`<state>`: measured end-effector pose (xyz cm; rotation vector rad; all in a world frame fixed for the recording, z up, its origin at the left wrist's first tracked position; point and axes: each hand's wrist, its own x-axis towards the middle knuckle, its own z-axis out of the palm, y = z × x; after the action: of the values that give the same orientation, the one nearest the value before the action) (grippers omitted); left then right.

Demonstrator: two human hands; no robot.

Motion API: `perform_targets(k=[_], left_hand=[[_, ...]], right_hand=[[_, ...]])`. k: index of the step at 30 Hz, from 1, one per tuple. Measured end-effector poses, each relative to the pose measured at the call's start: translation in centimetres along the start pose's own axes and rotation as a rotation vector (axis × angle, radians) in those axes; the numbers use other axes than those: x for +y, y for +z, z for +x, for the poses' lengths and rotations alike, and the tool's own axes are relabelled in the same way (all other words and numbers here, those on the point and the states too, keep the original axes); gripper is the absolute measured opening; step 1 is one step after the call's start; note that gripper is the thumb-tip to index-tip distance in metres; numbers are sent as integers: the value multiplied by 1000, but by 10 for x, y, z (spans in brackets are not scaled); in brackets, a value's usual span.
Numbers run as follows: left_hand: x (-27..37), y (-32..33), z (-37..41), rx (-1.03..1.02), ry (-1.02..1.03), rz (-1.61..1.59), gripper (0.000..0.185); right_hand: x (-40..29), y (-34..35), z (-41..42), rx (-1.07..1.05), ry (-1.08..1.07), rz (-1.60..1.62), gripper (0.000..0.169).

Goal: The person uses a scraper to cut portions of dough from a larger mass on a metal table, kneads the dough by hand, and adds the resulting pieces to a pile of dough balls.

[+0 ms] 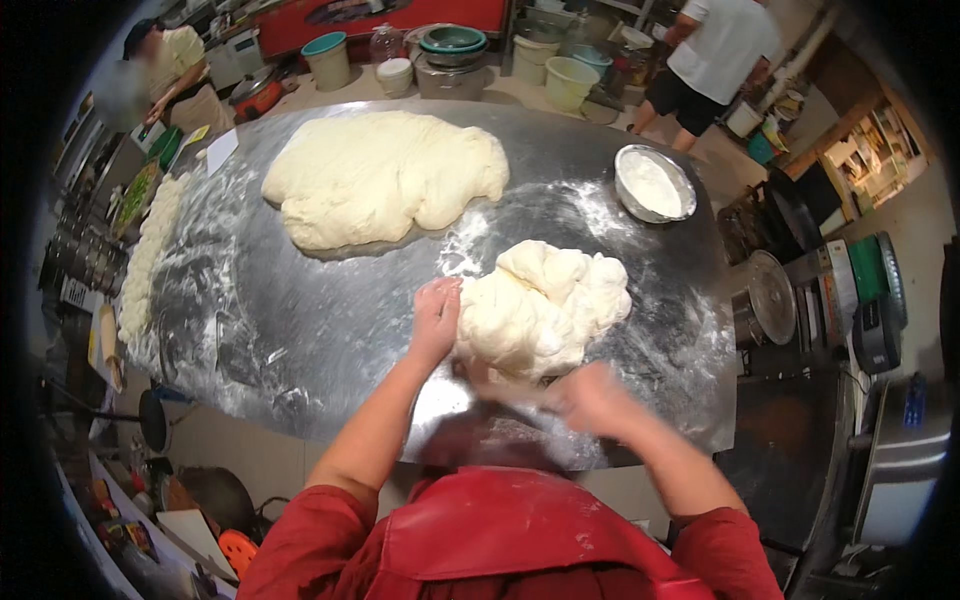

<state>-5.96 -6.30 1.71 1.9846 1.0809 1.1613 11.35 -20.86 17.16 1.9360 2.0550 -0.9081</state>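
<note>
A folded, uneven lump of dough point(525, 322) lies on the floured metal worktable point(345, 315) before me. My left hand point(437, 315) holds its left edge, the fingers partly out of sight against it. Near the lump's lower edge, my right hand point(592, 397) is blurred and closed around a flat, blade-like tool point(514, 394). Motion blur hides the tool's exact shape. Beyond, at the upper left, spreads a much larger mass of dough point(382, 176), apart from both hands.
A metal bowl of flour point(652, 184) stands at the table's far right. Small dough pieces point(154, 255) line the left edge, with a rolling pin point(109, 337) beyond. One person point(176, 75) is at the far left, another point(712, 60) at the far right. Buckets point(328, 64) stand behind the table.
</note>
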Motion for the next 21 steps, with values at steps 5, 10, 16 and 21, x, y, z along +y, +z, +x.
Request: perform_targets(k=[5,10,16,21], left_hand=[[-44,45,-2,-246,-168,-17,38],[-14,98,-16,-227,-292,-25,47],[63,74,-15,-379,-226,166,49],[68,110,-2,-441,386,299,51]], right_hand=[[5,122,31,562,-158,-387,9],[95,89,51,641,-70,-89,8],[177,10,-15,225,169,-323,10],[300,6,-39,527,755,1057,11]])
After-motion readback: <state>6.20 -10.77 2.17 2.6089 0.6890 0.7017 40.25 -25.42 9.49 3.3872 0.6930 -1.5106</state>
